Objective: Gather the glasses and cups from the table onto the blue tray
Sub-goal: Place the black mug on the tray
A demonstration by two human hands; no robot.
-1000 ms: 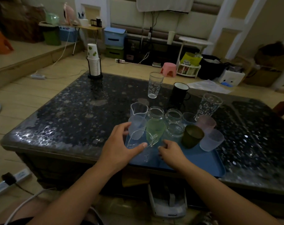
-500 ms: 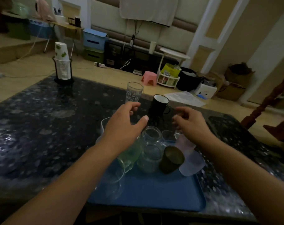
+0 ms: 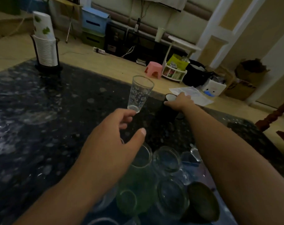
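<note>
A tall clear patterned glass (image 3: 140, 93) stands alone on the dark speckled table (image 3: 40, 127). My left hand (image 3: 115, 140) is just short of its base, fingers apart, holding nothing. To the right, my right hand (image 3: 178, 101) is closed over the rim of a black mug (image 3: 168, 111) with a white inside, near the table's far edge. Close to me, the blue tray (image 3: 190, 162) holds several vessels: clear glass jars (image 3: 166, 159), a green glass (image 3: 134, 192) and a dark olive cup (image 3: 203, 202). My forearms hide parts of the tray.
A stack of paper cups in a black holder (image 3: 44, 46) stands at the table's far left corner. Beyond the far edge lie a pink stool (image 3: 153, 69), a white rack and bags on the floor. A wooden chair (image 3: 274, 116) is at the right.
Both hands have left the tray and reached forward. The left hand moved up to the tall glass; the right hand went from above the tray cups onto the black mug.
</note>
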